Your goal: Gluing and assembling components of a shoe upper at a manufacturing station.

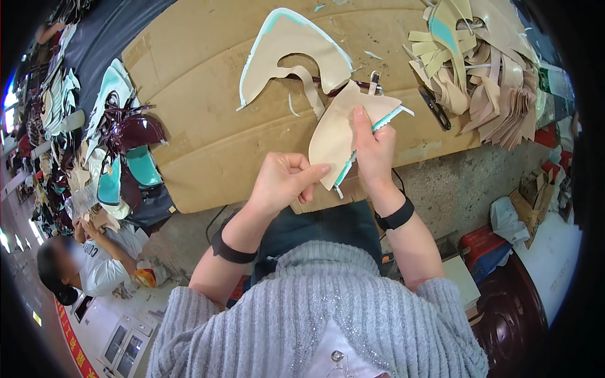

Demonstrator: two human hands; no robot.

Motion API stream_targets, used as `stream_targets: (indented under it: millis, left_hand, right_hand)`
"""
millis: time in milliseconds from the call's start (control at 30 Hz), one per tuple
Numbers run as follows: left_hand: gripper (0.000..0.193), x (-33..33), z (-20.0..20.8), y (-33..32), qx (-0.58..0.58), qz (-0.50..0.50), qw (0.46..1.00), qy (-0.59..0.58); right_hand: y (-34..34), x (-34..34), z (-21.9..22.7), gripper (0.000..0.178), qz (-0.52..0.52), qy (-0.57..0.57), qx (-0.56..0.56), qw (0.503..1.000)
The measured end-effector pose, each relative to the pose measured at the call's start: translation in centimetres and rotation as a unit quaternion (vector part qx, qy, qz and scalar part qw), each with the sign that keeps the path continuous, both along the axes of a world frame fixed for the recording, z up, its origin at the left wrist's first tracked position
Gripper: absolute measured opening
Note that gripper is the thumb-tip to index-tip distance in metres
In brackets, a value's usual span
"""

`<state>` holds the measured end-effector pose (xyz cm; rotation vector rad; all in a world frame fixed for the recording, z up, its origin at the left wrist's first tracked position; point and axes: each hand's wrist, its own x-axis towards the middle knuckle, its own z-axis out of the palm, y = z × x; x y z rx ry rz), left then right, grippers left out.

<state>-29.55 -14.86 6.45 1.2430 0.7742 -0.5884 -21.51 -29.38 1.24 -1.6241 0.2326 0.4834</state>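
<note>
Between my two hands is a beige shoe upper piece (334,135) with a teal and white strip along its edge, held just over the near side of the cardboard. My left hand (283,179) pinches its lower left corner between thumb and fingers. On its right side my right hand (376,148) grips it, thumb on top and fingers curled beneath. A strap with a small metal buckle (374,82) shows at its upper edge. Beyond it lies a curved beige upper (268,57) edged in teal, its narrow strap reaching toward the held piece.
Black thread snips (434,107) lie at the right, beside a heap of beige leather pieces (498,94). Dark red and teal shoe parts (135,135) are piled at the left of the cardboard (195,107). Another person (104,252) works at far left. A brown stool (510,315) stands lower right.
</note>
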Motion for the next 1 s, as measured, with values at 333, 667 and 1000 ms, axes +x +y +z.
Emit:
stream_targets:
  millis: [333, 667, 1000]
  left_hand:
    - [0.024, 2.7, -2.1, -1.1, 0.185, 0.021, 0.969, -0.165]
    - [0.027, 3.1, -2.3, -0.9, 0.031, 0.084, 0.994, -0.063]
    - [0.019, 2.0, -3.8, -1.1, 0.038, 0.064, 0.99, -0.121]
  right_hand:
    - [0.9, -0.9, 0.8, 0.036, 0.038, -0.016, 0.036, 0.999]
    - [-0.3, -1.3, 0.7, 0.051, 0.088, 0.023, 0.109, 0.99]
    - [-0.4, -2.0, 0.3, 0.016, 0.111, -0.002, 0.096, 0.989]
